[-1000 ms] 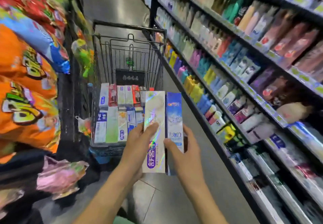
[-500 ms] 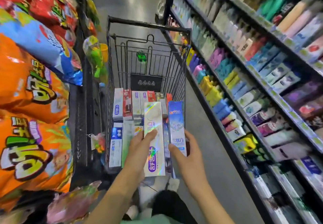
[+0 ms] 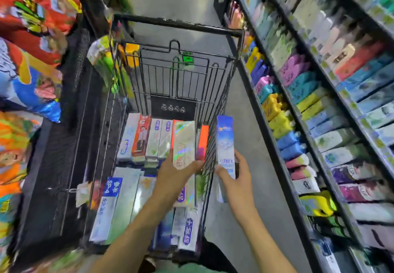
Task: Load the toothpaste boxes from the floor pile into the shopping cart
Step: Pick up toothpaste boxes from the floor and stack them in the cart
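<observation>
Left hand [image 3: 172, 179] inside the shopping cart [image 3: 177, 24], fingers gripping a shiny silver toothpaste box [image 3: 183, 144] over the boxes lying there. Right hand [image 3: 236, 179] just outside the cart's right wall, fingers gripping a blue toothpaste box [image 3: 225, 142], upright.

1. You have one view only, from the camera on your head, so no second view shares any part of it.
2. It looks forward and steeply down into the shopping cart [image 3: 177, 25], close in.
3. The wide lens bends the shelves [image 3: 319, 93] at your right; the edges are blurred.
</observation>
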Demonstrator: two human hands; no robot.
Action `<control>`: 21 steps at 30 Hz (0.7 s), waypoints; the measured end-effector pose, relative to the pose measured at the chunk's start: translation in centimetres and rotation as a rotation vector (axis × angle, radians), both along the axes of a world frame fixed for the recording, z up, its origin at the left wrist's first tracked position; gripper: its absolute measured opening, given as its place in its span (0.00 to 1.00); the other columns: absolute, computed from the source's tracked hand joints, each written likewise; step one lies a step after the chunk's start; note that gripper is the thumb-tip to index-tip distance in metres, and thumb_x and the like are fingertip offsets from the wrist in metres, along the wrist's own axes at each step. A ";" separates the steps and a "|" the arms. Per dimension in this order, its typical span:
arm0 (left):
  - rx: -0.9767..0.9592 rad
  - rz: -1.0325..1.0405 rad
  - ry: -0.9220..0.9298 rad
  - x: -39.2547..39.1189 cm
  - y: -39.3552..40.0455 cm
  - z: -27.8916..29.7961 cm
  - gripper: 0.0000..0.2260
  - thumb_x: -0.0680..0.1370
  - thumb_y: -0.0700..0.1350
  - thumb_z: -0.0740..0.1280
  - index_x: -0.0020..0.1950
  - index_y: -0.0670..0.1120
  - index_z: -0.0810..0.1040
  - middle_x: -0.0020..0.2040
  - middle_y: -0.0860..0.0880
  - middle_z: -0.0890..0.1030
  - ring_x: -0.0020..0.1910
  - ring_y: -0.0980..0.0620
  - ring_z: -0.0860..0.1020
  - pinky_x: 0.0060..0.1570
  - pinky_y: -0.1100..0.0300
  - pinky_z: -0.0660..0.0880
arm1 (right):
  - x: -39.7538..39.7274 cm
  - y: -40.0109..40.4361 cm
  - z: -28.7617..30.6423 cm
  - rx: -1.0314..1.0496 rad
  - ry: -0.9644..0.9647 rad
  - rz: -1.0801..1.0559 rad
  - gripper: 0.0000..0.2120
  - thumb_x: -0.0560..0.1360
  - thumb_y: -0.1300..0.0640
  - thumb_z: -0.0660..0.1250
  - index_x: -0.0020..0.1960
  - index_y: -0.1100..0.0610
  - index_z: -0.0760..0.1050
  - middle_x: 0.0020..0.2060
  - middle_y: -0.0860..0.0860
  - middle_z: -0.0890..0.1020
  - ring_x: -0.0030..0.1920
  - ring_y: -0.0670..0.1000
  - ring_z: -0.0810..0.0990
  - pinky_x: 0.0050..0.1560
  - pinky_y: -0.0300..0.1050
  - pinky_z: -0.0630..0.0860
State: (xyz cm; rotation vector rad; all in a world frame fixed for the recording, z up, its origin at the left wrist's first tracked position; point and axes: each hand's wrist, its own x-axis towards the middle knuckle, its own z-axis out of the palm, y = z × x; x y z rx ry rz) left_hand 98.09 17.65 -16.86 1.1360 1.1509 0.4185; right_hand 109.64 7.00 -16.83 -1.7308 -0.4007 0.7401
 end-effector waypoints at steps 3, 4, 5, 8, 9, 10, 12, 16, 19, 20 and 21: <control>0.098 0.064 0.098 4.0 2.1 -1.6 0.16 0.74 0.48 0.78 0.52 0.58 0.73 0.49 0.59 0.81 0.44 0.66 0.78 0.48 0.63 0.72 | 3.7 1.4 -2.1 -0.014 0.008 0.017 0.23 0.77 0.64 0.71 0.68 0.49 0.72 0.59 0.40 0.81 0.55 0.36 0.81 0.55 0.34 0.76; 0.144 0.058 0.138 5.2 2.7 -2.0 0.17 0.73 0.51 0.78 0.55 0.58 0.73 0.49 0.59 0.80 0.46 0.64 0.79 0.47 0.65 0.71 | 4.6 1.9 -2.9 -0.017 0.020 0.013 0.23 0.77 0.65 0.71 0.68 0.49 0.72 0.58 0.40 0.82 0.55 0.37 0.81 0.55 0.36 0.77; 0.187 0.032 0.183 6.2 3.4 -3.0 0.17 0.73 0.52 0.78 0.56 0.56 0.74 0.48 0.58 0.79 0.48 0.60 0.80 0.44 0.70 0.71 | 5.3 2.4 -3.7 -0.017 0.044 0.002 0.23 0.77 0.65 0.71 0.68 0.49 0.72 0.55 0.39 0.83 0.53 0.37 0.82 0.54 0.36 0.77; 0.239 0.003 0.260 8.6 4.7 -5.5 0.11 0.74 0.50 0.76 0.53 0.54 0.78 0.44 0.57 0.74 0.45 0.62 0.79 0.39 0.74 0.70 | 7.0 3.9 -5.9 -0.017 0.104 -0.041 0.23 0.77 0.65 0.71 0.68 0.50 0.72 0.46 0.36 0.84 0.47 0.37 0.82 0.49 0.34 0.77; 0.248 -0.008 0.294 9.2 5.1 -6.8 0.12 0.75 0.52 0.76 0.55 0.53 0.79 0.45 0.58 0.74 0.47 0.59 0.78 0.43 0.71 0.69 | 7.4 4.3 -6.7 -0.022 0.106 -0.055 0.24 0.77 0.65 0.71 0.70 0.51 0.72 0.45 0.36 0.84 0.46 0.37 0.82 0.48 0.33 0.77; 0.271 -0.027 0.322 9.9 5.5 -7.5 0.15 0.75 0.53 0.75 0.57 0.52 0.77 0.46 0.58 0.74 0.49 0.57 0.76 0.47 0.69 0.68 | 7.7 4.7 -7.4 -0.027 0.105 -0.064 0.24 0.77 0.65 0.71 0.70 0.52 0.71 0.45 0.36 0.84 0.46 0.37 0.82 0.48 0.34 0.76; 0.267 -0.054 0.370 10.9 6.4 -10.1 0.21 0.75 0.54 0.74 0.65 0.51 0.72 0.52 0.55 0.77 0.54 0.52 0.75 0.56 0.64 0.69 | 8.2 5.5 -8.5 -0.035 0.104 -0.070 0.24 0.76 0.65 0.72 0.70 0.51 0.72 0.46 0.34 0.84 0.47 0.39 0.83 0.50 0.37 0.76; 0.260 -0.062 0.425 12.3 7.7 -15.0 0.41 0.71 0.57 0.75 0.78 0.45 0.62 0.69 0.45 0.75 0.69 0.45 0.72 0.70 0.47 0.69 | 9.2 6.9 -9.7 -0.045 0.092 -0.025 0.24 0.76 0.62 0.72 0.68 0.46 0.72 0.45 0.36 0.84 0.44 0.41 0.83 0.45 0.37 0.77; 0.298 -0.083 0.466 13.1 8.6 -18.1 0.34 0.69 0.63 0.71 0.68 0.46 0.70 0.67 0.41 0.76 0.67 0.42 0.74 0.65 0.47 0.72 | 10.1 7.7 -10.3 -0.028 0.076 0.010 0.25 0.77 0.62 0.72 0.70 0.49 0.71 0.47 0.35 0.84 0.46 0.40 0.83 0.46 0.36 0.77; 0.315 -0.112 0.484 13.5 8.9 -18.6 0.29 0.70 0.61 0.72 0.64 0.46 0.72 0.64 0.42 0.79 0.65 0.42 0.76 0.62 0.51 0.73 | 10.3 7.8 -10.5 -0.028 0.066 0.008 0.25 0.77 0.62 0.72 0.71 0.50 0.70 0.47 0.34 0.84 0.47 0.40 0.83 0.47 0.35 0.77; 0.318 -0.138 0.500 13.8 9.1 -19.1 0.24 0.71 0.59 0.73 0.60 0.46 0.74 0.57 0.44 0.81 0.59 0.43 0.79 0.55 0.56 0.73 | 10.3 8.0 -10.7 -0.029 0.062 -0.005 0.25 0.77 0.62 0.72 0.71 0.50 0.70 0.48 0.33 0.83 0.48 0.39 0.83 0.47 0.35 0.77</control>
